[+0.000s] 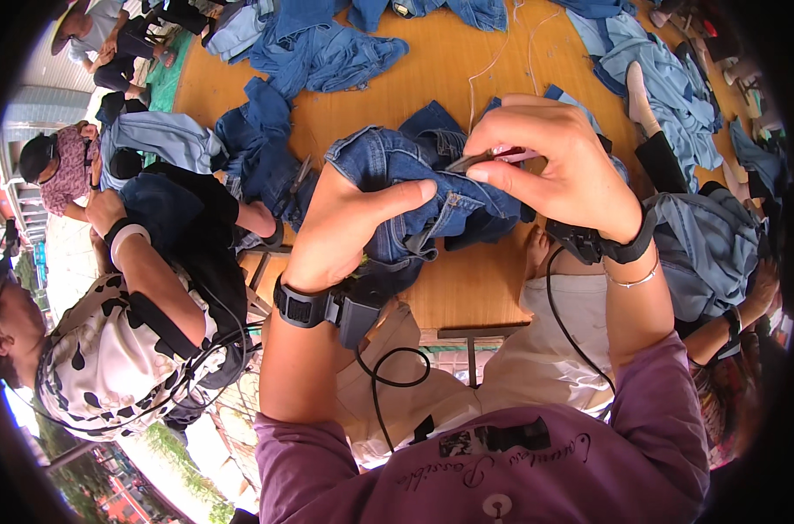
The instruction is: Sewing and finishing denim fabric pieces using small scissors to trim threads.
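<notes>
A pair of dark blue jeans [414, 157] is bunched up in front of me over the near part of the table. My left hand [340, 223] grips the denim, thumb pressed on top near a seam and the other fingers hidden beneath the cloth. Pinched in my right hand [536, 157] is a pair of small thread snips [468, 163] with dark metal blades and a reddish part near the palm. The tips of the snips touch or nearly touch the denim, just beyond my left thumb.
The wooden table [414, 79] bears heaps of denim [327, 57] at the back and light blue denim [676, 96] at the right. Scissors [301, 175] lie on denim at the left. People sit close by on both sides. Black cables hang from my wrist devices.
</notes>
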The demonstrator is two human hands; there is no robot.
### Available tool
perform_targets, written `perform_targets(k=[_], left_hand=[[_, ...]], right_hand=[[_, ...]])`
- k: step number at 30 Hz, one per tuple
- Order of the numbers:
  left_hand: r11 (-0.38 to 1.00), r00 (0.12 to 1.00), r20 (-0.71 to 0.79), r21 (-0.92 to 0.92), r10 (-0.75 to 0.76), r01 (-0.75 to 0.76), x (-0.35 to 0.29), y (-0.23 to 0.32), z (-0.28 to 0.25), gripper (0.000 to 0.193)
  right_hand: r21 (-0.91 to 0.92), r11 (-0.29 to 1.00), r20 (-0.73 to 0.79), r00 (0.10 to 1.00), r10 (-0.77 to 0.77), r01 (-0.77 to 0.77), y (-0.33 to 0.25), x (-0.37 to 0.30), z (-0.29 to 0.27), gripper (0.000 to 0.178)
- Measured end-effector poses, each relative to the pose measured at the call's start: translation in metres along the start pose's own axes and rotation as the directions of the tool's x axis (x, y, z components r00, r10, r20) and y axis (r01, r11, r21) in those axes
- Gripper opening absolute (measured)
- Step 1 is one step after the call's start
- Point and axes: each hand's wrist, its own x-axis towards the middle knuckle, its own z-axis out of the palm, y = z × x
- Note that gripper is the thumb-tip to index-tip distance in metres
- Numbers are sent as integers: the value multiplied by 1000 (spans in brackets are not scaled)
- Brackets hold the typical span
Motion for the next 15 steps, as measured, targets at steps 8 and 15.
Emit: perform_targets(k=[8,15], left_hand=[[973,973,-213,-186,94,-134,2,4,3,13],[955,969,-212,-239,124,-174,2,6,6,20]], right_hand=[[588,774,-172,900,401,-233,16,1,6,8],[567,775,-166,882,441,-280,14,4,9,17]])
